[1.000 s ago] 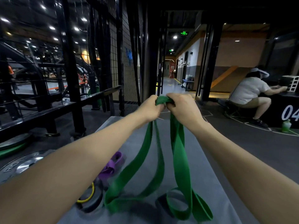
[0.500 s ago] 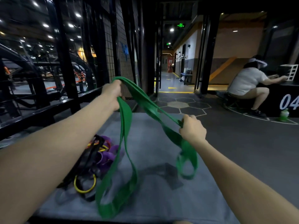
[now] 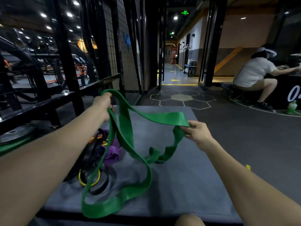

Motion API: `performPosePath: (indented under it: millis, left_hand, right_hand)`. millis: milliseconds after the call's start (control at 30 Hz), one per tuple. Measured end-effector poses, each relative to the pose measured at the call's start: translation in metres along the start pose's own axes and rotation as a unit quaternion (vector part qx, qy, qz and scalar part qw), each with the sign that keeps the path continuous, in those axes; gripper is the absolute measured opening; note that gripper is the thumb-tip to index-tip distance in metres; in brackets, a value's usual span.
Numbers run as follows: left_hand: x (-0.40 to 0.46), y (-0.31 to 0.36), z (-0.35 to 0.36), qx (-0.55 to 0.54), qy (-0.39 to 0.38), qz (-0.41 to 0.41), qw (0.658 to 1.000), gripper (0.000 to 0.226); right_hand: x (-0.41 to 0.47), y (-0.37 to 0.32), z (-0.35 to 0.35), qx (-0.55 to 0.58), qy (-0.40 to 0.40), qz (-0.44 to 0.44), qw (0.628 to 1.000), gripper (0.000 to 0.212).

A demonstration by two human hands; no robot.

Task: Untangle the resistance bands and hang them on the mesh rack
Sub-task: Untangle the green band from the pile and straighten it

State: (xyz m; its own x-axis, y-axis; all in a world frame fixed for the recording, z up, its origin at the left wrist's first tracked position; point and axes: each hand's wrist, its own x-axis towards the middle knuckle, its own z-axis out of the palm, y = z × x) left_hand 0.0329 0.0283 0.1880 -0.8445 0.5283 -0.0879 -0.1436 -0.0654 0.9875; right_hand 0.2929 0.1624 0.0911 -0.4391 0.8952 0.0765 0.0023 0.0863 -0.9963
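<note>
A grey mat [image 3: 187, 185] carries tangled bands [image 3: 97, 149] and the green band's [image 3: 130, 144] lower loops.

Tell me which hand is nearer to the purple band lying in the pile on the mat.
Left. The left hand grips the green band above the purple band; the right hand pinches it farther off to the right.

Only got the one head cam here, wide-angle, looking forward and down over both my forearms at the flat grey floor mat [image 3: 187, 180] close below.
</note>
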Motion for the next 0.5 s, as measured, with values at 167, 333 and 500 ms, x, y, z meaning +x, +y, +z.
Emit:
performPosePath:
  millis: [167,333,500]
  left_hand:
    - [0.013,0.004,0.002,-0.015,0.000,0.005,1.000,0.019]
    - [0.020,0.018,0.004,-0.036,-0.017,0.017,0.999,0.021]
    - [0.015,0.027,0.004,-0.046,-0.016,0.029,0.998,0.018]
  right_hand:
    - [0.004,0.007,-0.015,0.031,-0.055,0.019,0.998,0.024]
    - [0.011,-0.002,-0.026,-0.229,-0.017,-0.107,0.967,0.042]
    - [0.016,-0.009,-0.025,-0.281,0.068,-0.194,0.937,0.048]
